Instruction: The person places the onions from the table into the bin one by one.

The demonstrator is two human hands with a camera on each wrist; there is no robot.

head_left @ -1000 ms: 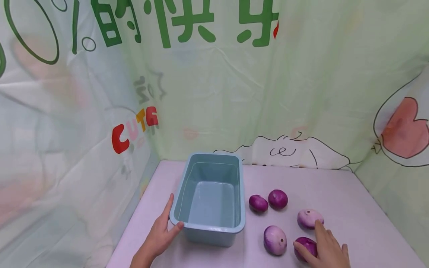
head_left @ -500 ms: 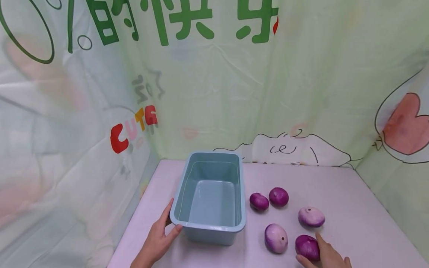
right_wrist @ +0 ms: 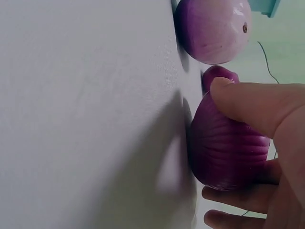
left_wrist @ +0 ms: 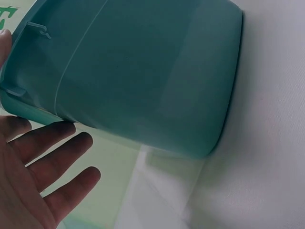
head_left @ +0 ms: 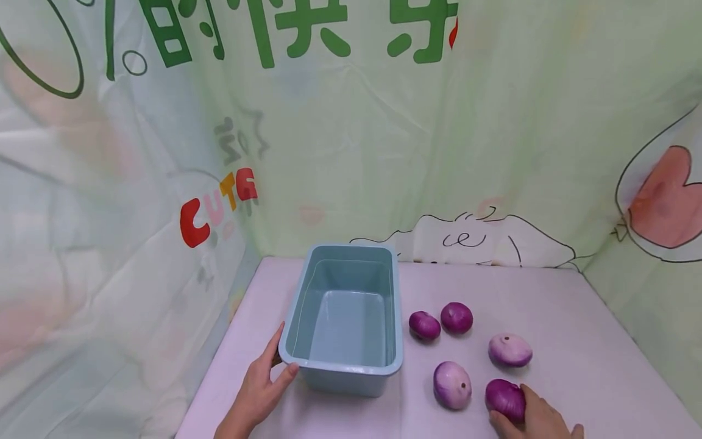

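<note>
Low in the head view, my right hand [head_left: 534, 421] grips a dark purple onion [head_left: 505, 400]. The right wrist view shows the thumb [right_wrist: 248, 102] over one side of this onion [right_wrist: 226, 148] and fingers at the other side; it appears to rest on the table. My left hand [head_left: 256, 390] touches the near left corner of a light blue plastic bin [head_left: 351, 369]. In the left wrist view its fingers [left_wrist: 57, 155] are spread and nearly straight beside the bin wall [left_wrist: 143, 71]. The bin holds nothing.
Two pale purple onions, one left [head_left: 452, 385] and one behind [head_left: 510, 350], lie near the gripped onion. Two dark onions [head_left: 425, 325] [head_left: 456, 317] sit right of the bin. Printed curtains [head_left: 351, 152] enclose the white table [head_left: 592, 341] at the back and sides.
My right hand has drawn back from above the onions, and its thumb and fingers have closed around the near dark onion. The left hand stays at the bin corner; the view tilts slightly.
</note>
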